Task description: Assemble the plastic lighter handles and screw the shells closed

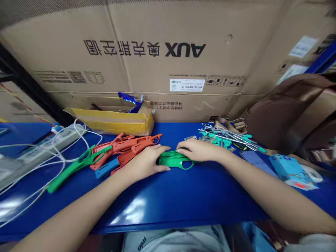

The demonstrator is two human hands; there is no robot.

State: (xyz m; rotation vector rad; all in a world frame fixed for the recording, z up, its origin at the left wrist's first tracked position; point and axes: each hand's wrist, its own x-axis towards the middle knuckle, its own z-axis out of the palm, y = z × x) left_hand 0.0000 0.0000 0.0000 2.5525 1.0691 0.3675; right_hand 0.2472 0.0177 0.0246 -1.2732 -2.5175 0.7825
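Note:
A green plastic lighter casing [172,161] with a looped trigger guard lies on the blue table in front of me. My left hand [152,159] grips its left end between thumb and fingers. Bent over the casing's upper right part, my right hand [193,148] has its fingertips pressed together against it; any small part between them is hidden. Left of my left hand is a pile of red lighter casings [128,145], with a blue casing [107,168] and another green casing [76,166] beside it.
Metal rods with teal ends [231,136] lie in a heap at right. Near them are a phone [258,162], a light-blue packet [288,169] and a brown bag [286,115]. A yellow-taped box [112,120], white cables and a power strip [44,150] stand left. A large carton [157,70] closes off the back.

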